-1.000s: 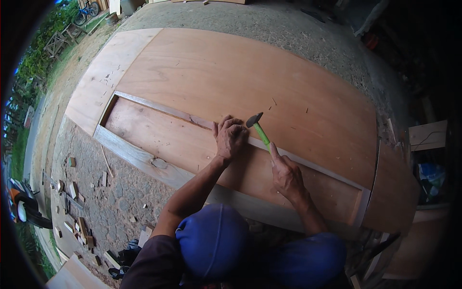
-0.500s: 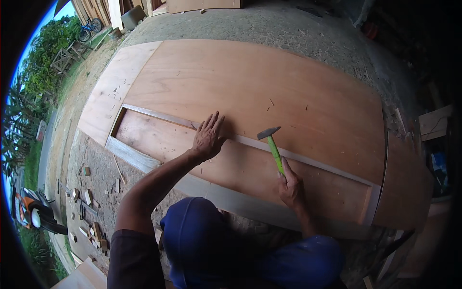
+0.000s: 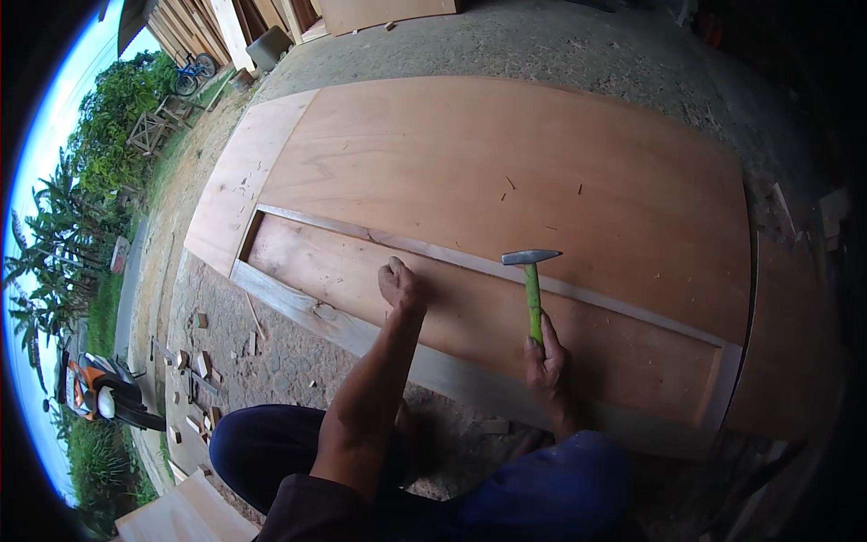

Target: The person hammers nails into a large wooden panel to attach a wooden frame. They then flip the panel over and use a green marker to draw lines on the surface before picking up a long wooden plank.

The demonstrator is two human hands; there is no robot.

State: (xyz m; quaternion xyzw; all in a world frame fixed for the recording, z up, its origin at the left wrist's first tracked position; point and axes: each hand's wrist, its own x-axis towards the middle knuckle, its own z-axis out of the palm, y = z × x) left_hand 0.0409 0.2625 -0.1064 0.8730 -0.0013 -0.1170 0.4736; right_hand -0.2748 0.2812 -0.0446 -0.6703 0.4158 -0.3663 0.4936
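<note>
My right hand (image 3: 548,366) is wrapped round the green handle of a hammer (image 3: 533,294). The hammer's steel head is raised over the front rail of the panel. My left hand (image 3: 403,285) is closed, its fingers curled together, above the recessed strip of a long wooden frame (image 3: 470,262). Whatever those fingers may hold is hidden. The frame lies along the near side of a large plywood sheet (image 3: 506,135). Several thin nails (image 3: 580,189) lie scattered on the sheet, beyond the hammer.
Small wood offcuts (image 3: 203,364) litter the rough ground at left. A board (image 3: 185,510) lies at the lower left. An orange motorcycle (image 3: 99,388) stands at the far left, and a blue bicycle (image 3: 194,72) farther back. Another plywood piece (image 3: 786,343) adjoins the right end.
My left hand has lifted from lying flat on the frame's far rail, drawn nearer and closed. The hammer is still in my right hand, its head turned more level. My view has shifted slightly.
</note>
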